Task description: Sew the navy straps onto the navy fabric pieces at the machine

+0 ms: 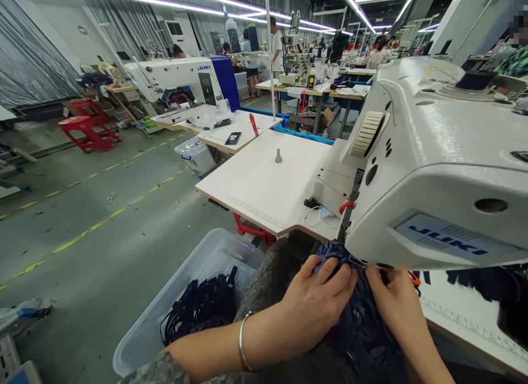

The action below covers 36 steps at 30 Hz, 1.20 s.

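A white JUKI sewing machine (445, 169) fills the right side, its head above my hands. Below it, a bunch of navy fabric strips (367, 334) hangs down over my lap. My left hand (317, 301), with a silver bangle on the wrist, presses curled fingers onto the gathered fabric by the machine's needle end. My right hand (398, 299) pinches the fabric's edge just under the head, its fingertips partly hidden. The needle and presser foot cannot be made out behind the head and hands. Something orange (414, 278) shows beside my right hand.
A clear plastic bin (136, 323) with navy strips (202, 301) stands on the floor at my left. The white table (264, 175) carries a grey peg (278, 155) and a face mask (325, 212). More navy pieces (490, 279) lie right. Another machine (173, 78) stands beyond.
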{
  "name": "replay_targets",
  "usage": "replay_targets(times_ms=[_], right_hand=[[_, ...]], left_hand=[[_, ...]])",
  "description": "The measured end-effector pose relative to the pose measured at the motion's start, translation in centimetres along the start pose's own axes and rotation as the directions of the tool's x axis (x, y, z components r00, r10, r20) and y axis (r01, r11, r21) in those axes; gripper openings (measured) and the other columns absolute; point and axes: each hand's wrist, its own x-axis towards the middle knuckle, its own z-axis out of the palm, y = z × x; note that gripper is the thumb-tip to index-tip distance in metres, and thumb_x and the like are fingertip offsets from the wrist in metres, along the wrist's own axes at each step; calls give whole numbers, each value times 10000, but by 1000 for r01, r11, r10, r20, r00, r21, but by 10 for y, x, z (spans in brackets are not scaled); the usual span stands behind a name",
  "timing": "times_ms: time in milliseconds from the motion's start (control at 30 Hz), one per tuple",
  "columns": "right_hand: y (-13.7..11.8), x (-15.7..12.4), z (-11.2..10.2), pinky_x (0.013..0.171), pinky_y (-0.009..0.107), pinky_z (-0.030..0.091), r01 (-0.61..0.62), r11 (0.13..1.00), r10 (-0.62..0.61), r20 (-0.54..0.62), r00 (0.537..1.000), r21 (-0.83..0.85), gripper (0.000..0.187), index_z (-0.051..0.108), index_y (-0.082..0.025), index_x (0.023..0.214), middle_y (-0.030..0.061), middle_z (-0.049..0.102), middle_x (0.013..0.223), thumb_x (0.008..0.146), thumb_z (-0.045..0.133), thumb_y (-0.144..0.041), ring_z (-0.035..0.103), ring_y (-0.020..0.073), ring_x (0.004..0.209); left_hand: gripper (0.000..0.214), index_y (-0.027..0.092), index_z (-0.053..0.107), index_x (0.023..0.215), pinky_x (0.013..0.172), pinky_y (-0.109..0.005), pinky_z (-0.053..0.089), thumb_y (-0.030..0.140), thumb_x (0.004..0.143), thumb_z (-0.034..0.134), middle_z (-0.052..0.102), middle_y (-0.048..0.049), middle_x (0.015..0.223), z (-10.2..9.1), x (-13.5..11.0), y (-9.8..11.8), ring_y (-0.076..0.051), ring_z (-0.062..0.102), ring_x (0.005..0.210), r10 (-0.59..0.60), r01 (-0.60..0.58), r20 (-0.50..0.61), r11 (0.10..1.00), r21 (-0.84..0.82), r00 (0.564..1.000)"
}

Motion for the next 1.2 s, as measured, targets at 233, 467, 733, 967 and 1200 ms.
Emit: replay_targets(times_ms=[233,467,733,967,1200], right_hand=[[-3,-1,-1,560,288,398,6,1000,-6,26,1000,-1,362,580,-175,1070,38,600,718,838,514,-445,578,215,648],[-2,0,0,682,323,437,8,999,-8,-6,1000,33,364,583,-176,1048,118,663,949,820,526,-454,617,261,848],[18,5,5,824,337,465,52,989,-51,-11,999,137,498,562,-179,1176,126,661,1104,803,573,-510,615,282,986],[57,14,14,1118,422,278,-36,968,29,32,999,248,597,529,-216,1255,89,567,1328,836,467,-637,458,297,1283],[102,1,14,1075,424,366,-106,989,81,214,974,106,581,683,-242,1065,95,659,1208,782,478,-706,486,321,1272]], left_hand=[[434,108,423,1399,1058,-407,260,221,989,339,448,-80,1407,1,0,1,-231,397,1240,-2,2,-27,1000,-15,1000],[419,126,446,1395,1046,-393,271,186,997,328,449,-60,1410,2,-2,5,-224,406,1222,-33,35,-69,999,34,997],[381,150,510,1346,1007,-356,314,187,1008,338,504,-46,1336,6,-5,3,-219,467,1145,-56,73,-130,988,133,990],[367,147,532,1320,982,-369,343,225,1003,365,521,-54,1288,13,-4,6,-238,513,1093,-55,90,-195,981,172,979],[376,165,514,1340,965,-364,372,271,999,395,482,-77,1345,18,-1,10,-235,531,1090,-37,81,-194,971,224,980]])
